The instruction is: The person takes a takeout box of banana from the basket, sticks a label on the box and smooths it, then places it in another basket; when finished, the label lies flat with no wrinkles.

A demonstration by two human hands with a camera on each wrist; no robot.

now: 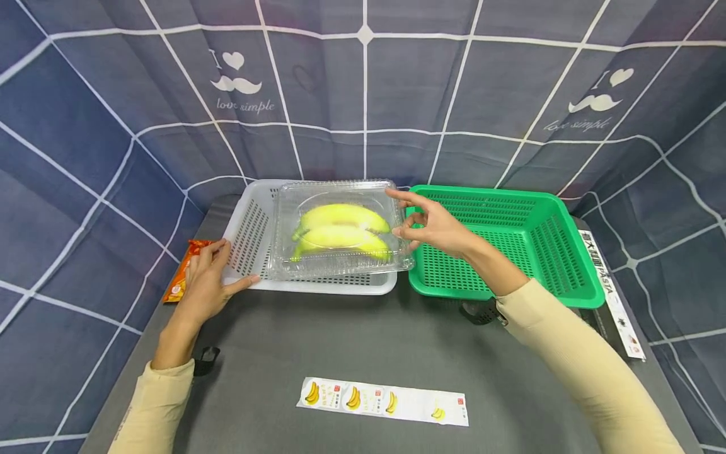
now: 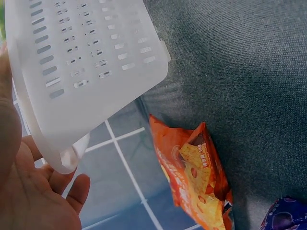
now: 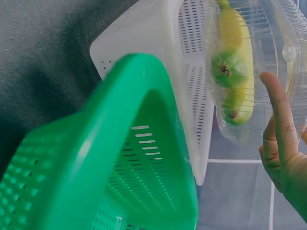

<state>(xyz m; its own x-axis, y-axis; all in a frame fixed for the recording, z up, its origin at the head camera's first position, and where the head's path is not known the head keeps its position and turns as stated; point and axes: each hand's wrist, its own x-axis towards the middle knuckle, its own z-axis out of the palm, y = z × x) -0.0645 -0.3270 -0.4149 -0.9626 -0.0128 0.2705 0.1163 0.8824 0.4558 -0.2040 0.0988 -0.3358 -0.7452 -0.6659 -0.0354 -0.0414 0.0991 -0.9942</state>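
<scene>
A clear plastic clamshell box [image 1: 286,249] sits over the white basket [image 1: 241,243], overlapping its right rim in the head view. Two yellow bananas [image 1: 340,239], greenish at the ends, lie inside it. My right hand [image 1: 433,227] is at the box's right edge, index finger stretched along it, thumb at the side and other fingers bent. In the right wrist view, the index fingertip [image 3: 266,79] overlaps the clear plastic. My left hand [image 1: 204,284] holds the white basket's front left corner, thumb along the front rim and fingers round the outside.
A green basket [image 1: 573,252] stands to the right. An orange snack packet [image 1: 178,280] lies beyond my left hand; a blue-purple wrapper [image 2: 288,215] shows in the left wrist view. A banana sticker strip [image 1: 420,405] lies in front. A long white pasta package [image 1: 618,302] is far right.
</scene>
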